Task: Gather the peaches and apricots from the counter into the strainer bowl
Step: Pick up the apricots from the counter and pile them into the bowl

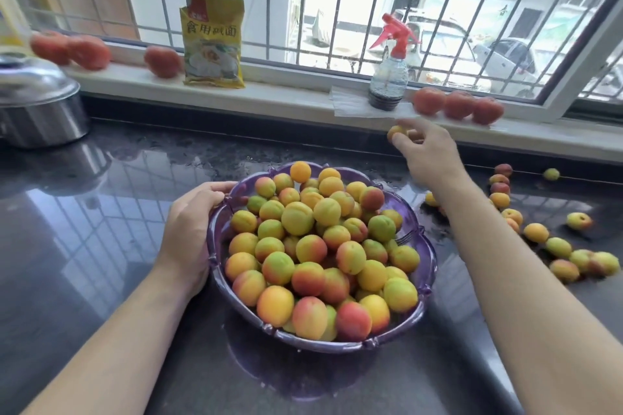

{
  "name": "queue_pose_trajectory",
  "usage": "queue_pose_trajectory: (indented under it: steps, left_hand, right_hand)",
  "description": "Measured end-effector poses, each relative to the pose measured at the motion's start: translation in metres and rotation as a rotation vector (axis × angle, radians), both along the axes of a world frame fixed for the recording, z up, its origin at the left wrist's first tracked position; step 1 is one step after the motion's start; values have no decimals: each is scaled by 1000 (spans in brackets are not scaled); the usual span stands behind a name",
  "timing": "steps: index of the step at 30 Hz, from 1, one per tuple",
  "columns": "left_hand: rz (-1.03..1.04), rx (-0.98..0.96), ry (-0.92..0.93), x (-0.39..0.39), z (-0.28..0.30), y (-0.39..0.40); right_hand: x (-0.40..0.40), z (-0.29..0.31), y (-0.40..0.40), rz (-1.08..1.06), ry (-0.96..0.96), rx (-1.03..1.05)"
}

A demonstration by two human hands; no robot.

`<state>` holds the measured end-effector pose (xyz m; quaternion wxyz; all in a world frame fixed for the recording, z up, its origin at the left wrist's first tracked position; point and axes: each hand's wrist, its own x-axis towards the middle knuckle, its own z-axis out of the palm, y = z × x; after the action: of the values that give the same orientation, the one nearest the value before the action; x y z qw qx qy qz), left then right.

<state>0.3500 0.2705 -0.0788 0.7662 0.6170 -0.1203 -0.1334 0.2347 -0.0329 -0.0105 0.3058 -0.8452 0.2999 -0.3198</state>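
Currently we steady the strainer bowl (425, 248) by gripping its rim with our left hand (188, 232), while our right hand (426, 153) pinches an apricot (396, 132) beyond it. Next, carry it over the heaped fruit; loose fruit (558, 246) remains at right.

The purple scalloped plastic strainer bowl (425, 258) sits at frame centre on the dark polished stone desk (101, 246), heaped with fruit. Loose apricots (558, 247) trail along the right. Upper left stands a steel lidded pot (37, 104); behind, on the windowsill (286, 94), a yellow packet (213, 41) and a red-topped spray bottle (389, 72).
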Motion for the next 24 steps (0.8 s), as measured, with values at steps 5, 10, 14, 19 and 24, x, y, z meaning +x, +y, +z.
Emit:
queue_pose_trajectory:
  steps: [5,10,14,19,24]
  left_hand:
    - [9,-9,22,-3,2,1]
    - [6,-3,14,-6,6,1]
    - [8,-14,15,-6,8,-1]
    - [0,22,-31,-5,6,0]
    - [-8,28,-26,-5,7,1]
  right_hand:
    - [-35,41,63,341,25,169]
    - [-29,41,81,367,124,100]
    - [-18,38,95,476,142,75]
    - [5,23,109,492,217,-75]
    - [25,23,113,481,394,-203]
